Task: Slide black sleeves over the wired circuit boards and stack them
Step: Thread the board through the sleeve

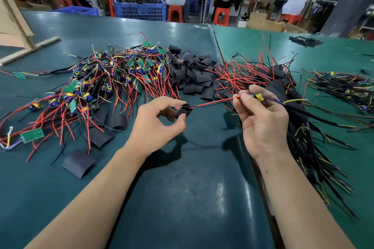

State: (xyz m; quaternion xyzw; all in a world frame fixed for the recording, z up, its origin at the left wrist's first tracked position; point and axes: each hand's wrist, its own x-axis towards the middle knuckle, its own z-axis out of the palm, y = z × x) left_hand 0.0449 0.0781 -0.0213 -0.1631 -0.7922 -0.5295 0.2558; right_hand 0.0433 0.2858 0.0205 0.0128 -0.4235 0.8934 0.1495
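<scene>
Sleeve pinched by left hand (wires threaded), board between right hand fingertips

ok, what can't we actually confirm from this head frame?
- Circuit board: mostly hidden by the right hand fingers.
- Inside of the sleeve in the left hand: too dark to see how far the wires reach.
- Sleeved stack: count lost in tangled leads.

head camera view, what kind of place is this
Most likely an electronics assembly workshop. A heap of wired circuit boards and a pile of black sleeves lie on a green worktable, and more workers sit on orange stools at benches behind.
</scene>
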